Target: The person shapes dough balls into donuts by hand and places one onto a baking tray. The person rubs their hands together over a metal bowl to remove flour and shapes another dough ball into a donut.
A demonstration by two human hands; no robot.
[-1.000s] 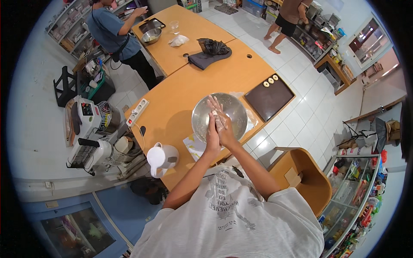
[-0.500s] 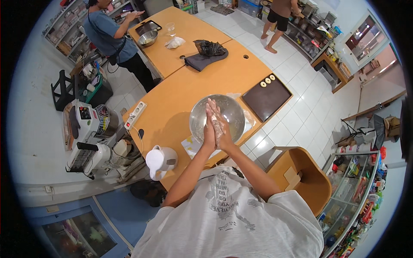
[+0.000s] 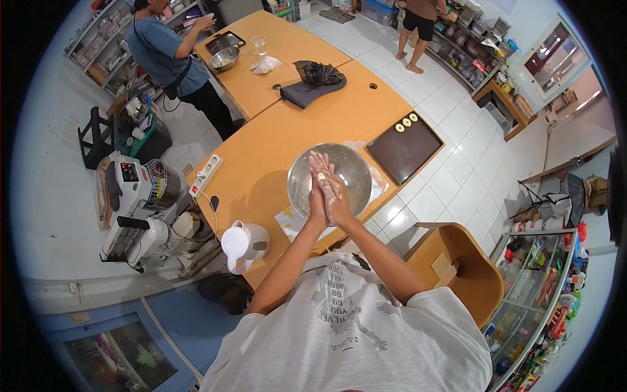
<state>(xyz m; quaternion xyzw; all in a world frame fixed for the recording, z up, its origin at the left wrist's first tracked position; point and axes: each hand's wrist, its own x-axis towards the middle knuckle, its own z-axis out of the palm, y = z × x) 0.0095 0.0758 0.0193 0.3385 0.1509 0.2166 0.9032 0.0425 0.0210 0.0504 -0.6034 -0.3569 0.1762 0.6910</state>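
Over the steel mixing bowl (image 3: 358, 171) my left hand (image 3: 318, 189) and my right hand (image 3: 336, 196) are pressed palm to palm, fingers pointing away from me. Pale dough coats the fingers. A whitish bit of dough (image 3: 322, 178) shows along the line where the hands meet; the rest of what lies between the palms is hidden. Right of the bowl, a dark baking tray (image 3: 406, 151) carries three pale dough rings (image 3: 406, 122) at its far end.
On the orange table (image 3: 261, 163) are a white electric kettle (image 3: 245, 243), a power strip (image 3: 206, 175) and a dark cloth with a black bag (image 3: 318, 73). A brown chair (image 3: 467, 268) stands at right. A person in blue (image 3: 157, 55) stands far left, another (image 3: 421, 29) by the far shelves.
My palms have slid slightly along each other, and the fingertips now look more fanned apart. The far person at the shelves has shifted a little.
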